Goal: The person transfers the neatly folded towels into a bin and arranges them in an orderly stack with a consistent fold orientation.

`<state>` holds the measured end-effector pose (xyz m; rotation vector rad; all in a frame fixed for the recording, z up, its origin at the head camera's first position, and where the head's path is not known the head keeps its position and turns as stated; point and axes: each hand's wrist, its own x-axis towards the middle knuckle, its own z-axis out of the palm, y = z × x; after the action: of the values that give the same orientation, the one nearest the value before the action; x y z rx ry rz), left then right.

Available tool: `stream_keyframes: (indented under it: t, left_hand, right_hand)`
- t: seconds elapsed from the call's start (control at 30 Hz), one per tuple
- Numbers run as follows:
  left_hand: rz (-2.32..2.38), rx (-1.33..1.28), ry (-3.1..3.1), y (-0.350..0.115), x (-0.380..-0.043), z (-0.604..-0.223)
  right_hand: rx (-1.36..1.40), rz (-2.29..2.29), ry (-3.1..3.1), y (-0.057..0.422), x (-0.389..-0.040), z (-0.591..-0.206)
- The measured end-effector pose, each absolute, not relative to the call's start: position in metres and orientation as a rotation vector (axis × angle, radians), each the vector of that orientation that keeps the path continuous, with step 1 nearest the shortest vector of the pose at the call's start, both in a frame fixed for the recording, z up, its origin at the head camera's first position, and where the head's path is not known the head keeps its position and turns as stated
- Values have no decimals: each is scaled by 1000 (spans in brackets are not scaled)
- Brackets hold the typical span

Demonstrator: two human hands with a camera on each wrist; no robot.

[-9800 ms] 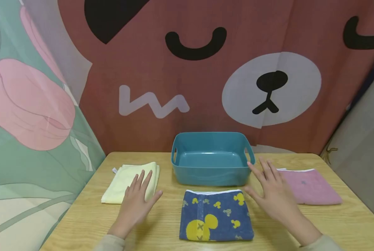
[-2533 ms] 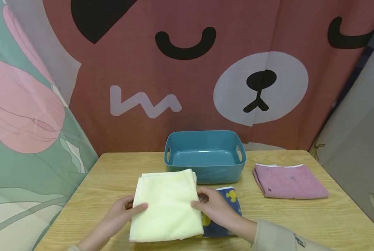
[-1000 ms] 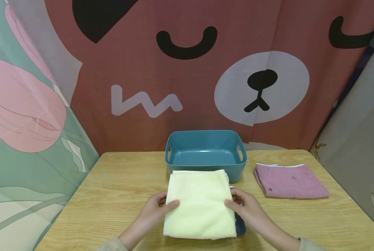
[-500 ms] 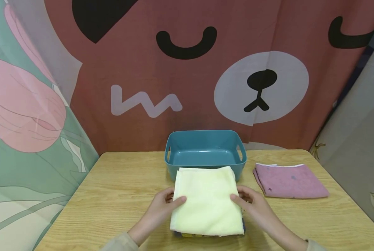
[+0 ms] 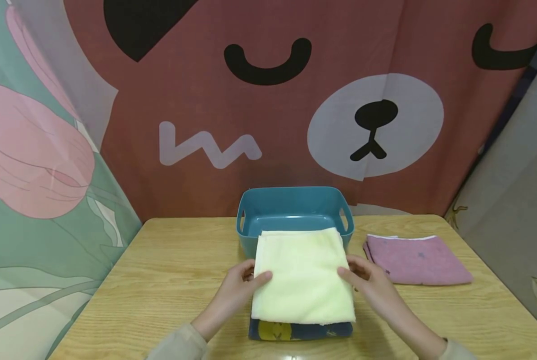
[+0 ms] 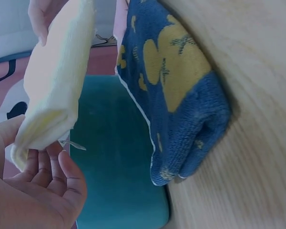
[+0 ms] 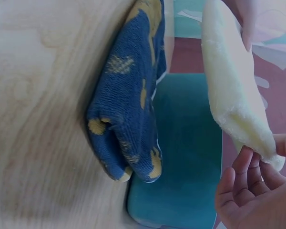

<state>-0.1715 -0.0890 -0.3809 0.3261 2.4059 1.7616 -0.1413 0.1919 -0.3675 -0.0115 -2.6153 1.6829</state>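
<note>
A folded pale yellow towel (image 5: 302, 277) is held up between my two hands, raised above the table. My left hand (image 5: 234, 295) pinches its left edge, thumb on top and fingers beneath. On the opposite edge my right hand (image 5: 376, 287) grips it the same way. Beneath lies a folded navy towel (image 5: 302, 331) with yellow mouse-head prints, mostly covered by the yellow one in the head view. Both wrist views show a gap between the navy towel (image 6: 181, 86) and the yellow towel (image 7: 233, 81). The yellow towel's far edge overlaps the front of a teal basket (image 5: 295, 200).
The teal basket, with handle holes in its sides, stands at the back middle of the wooden table (image 5: 160, 280). A folded pink towel (image 5: 423, 260) lies right of it. A curtain with a bear print (image 5: 268, 125) hangs behind the table.
The yellow towel was lifted from the table's left side and carried right, over the navy towel. In the last second it moved slightly right and toward the basket. The pink towel stayed put.
</note>
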Motion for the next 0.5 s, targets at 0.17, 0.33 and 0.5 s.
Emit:
stream_keyframes:
  t: [0.17,0.33,0.5]
  left_hand:
    - [1776,318,2421,-87,-175,-377]
    - [1799,298,2425,-87,-180,-374]
    - [1836,303,2424,-87,-184,-371]
  right_hand:
    - [-15,1688,-2589,193,-146,-365]
    - [-32,1672,-2594,192,-151,-361]
    - [-27,1662,-2574,190,-154,-358]
